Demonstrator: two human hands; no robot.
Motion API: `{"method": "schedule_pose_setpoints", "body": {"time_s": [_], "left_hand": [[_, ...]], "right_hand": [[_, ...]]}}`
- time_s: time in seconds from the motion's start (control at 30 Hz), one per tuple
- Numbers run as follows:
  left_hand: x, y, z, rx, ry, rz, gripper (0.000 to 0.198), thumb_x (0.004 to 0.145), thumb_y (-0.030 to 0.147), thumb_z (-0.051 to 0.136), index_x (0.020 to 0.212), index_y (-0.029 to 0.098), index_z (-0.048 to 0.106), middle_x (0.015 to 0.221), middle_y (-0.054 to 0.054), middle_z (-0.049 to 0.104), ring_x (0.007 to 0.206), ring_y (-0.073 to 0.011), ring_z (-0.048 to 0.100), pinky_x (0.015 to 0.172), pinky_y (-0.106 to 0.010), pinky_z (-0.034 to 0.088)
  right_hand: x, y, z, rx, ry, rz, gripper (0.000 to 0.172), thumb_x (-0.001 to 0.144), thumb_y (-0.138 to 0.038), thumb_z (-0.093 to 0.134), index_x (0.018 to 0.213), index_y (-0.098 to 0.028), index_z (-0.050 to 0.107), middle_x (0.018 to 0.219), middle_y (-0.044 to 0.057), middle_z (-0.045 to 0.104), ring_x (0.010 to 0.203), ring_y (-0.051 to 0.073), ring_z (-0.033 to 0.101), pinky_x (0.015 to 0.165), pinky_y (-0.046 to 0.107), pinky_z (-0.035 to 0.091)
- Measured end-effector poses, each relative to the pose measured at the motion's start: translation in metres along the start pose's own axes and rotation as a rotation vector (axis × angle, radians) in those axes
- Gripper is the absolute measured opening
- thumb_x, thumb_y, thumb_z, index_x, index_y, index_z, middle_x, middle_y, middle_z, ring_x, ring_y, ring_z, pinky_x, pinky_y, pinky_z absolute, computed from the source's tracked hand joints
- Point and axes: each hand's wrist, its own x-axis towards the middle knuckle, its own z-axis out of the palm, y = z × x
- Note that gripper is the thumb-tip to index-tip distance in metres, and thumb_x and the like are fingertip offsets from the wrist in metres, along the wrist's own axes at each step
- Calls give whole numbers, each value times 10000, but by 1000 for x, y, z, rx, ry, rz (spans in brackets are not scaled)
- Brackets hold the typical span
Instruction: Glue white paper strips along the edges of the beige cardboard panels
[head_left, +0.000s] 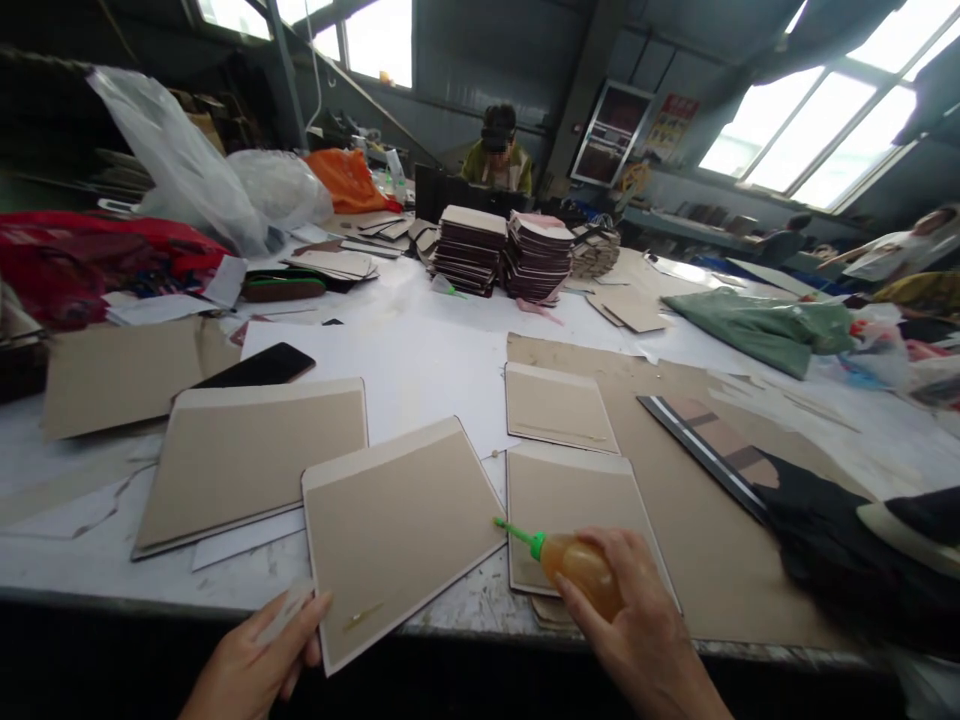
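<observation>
My left hand [262, 650] pinches the lower left corner of a beige board panel [405, 530] with a pale top strip. A short wet-looking streak of glue [364, 616] lies near that panel's lower edge. In my right hand [637, 620] is a squeeze bottle [581, 570] of amber liquid, its green nozzle [517, 533] pointing left at the panel's right edge. Beneath the bottle rests another panel [570, 490], partly hidden by my hand. A smaller-looking panel [559, 405] beyond it bears a thin line near its front edge. To the left sits a further panel [262, 460].
A black phone [259, 366] lies behind the left panels. Tall stacks of dark-edged panels [469, 250] stand mid-table, with a person [497, 160] behind them. Green cloth [757, 325] and a black garment [825, 540] lie right; a red bag [90, 260] and clear plastic [180, 160] are left.
</observation>
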Motion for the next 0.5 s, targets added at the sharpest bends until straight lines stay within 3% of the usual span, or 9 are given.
{"method": "schedule_pose_setpoints", "body": {"time_s": [0.27, 0.5], "left_hand": [[0, 8, -1, 56, -20, 30, 568, 604, 756, 462, 446, 212, 501, 425, 26, 418, 449, -130, 423, 510, -242, 363], [-5, 7, 3, 12, 7, 19, 583, 594, 775, 450, 485, 204, 496, 475, 4, 471, 445, -128, 395, 474, -252, 344]], "right_hand": [[-6, -30, 2, 124, -122, -27, 255, 796, -214, 544, 1039, -220, 467, 929, 60, 504, 848, 184, 544, 730, 294, 505], [-17, -59, 25, 347, -151, 12, 280, 768, -212, 547, 1044, -228, 505, 941, 62, 523, 852, 184, 557, 751, 273, 497]]}}
